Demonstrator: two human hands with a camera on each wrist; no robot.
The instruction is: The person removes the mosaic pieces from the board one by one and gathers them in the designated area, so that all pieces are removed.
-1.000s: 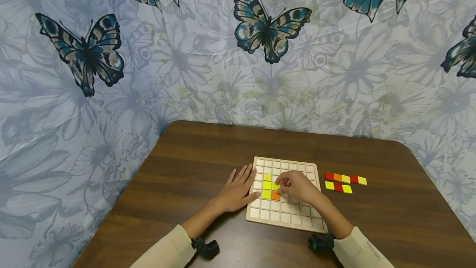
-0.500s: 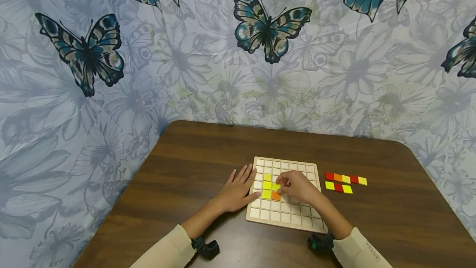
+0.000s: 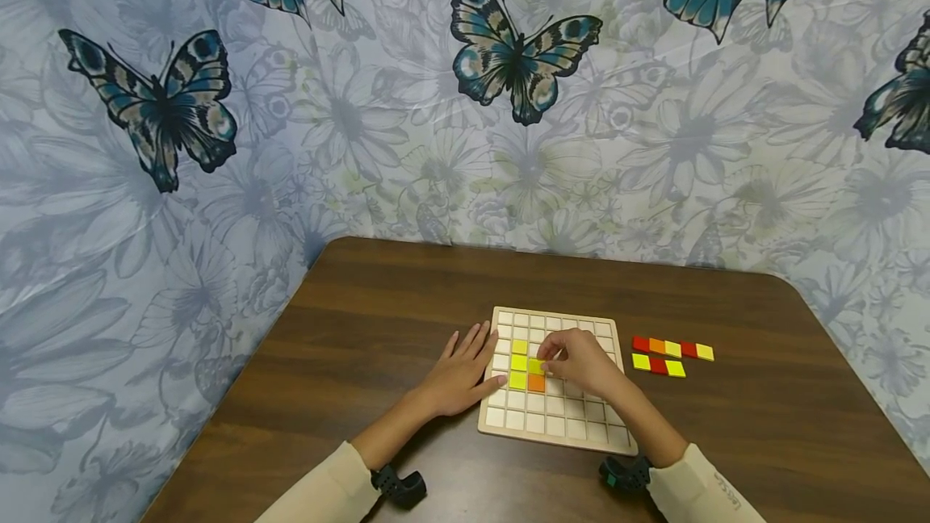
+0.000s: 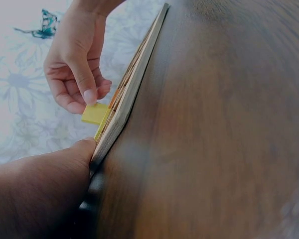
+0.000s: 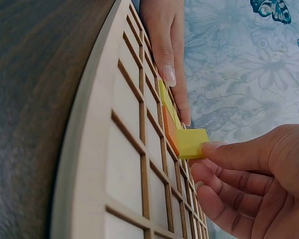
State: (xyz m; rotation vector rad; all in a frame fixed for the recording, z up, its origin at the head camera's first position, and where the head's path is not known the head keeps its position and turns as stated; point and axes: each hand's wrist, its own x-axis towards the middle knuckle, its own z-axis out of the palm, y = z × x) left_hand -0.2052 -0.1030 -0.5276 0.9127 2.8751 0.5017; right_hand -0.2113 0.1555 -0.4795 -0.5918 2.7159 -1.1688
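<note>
A square wooden grid board point(image 3: 526, 433) lies on the table. My left hand point(image 3: 454, 382) rests with straight, spread fingers at its left edge, the thumb reaching over the rim. My right hand point(image 3: 581, 363) is over the middle of the board and pinches a yellow square tile point(image 5: 191, 143) between thumb and fingers. In the right wrist view that tile stands up from the board, its lower edge at the grid beside an orange tile point(image 5: 170, 130). Several yellow tiles point(image 3: 519, 362) lie in a column of cells left of it. Part of the board is hidden under the right hand.
Right of the board lie two rows of loose red, orange and yellow tiles point(image 3: 672, 349) on the brown wooden table point(image 3: 407, 297). A wall cloth with butterflies point(image 3: 517, 63) hangs behind the table. Both wrists wear black devices point(image 3: 400, 487).
The head view has shifted very slightly. Both hands keep nearly the same places, the right still pinching the yellow tile at the board.
</note>
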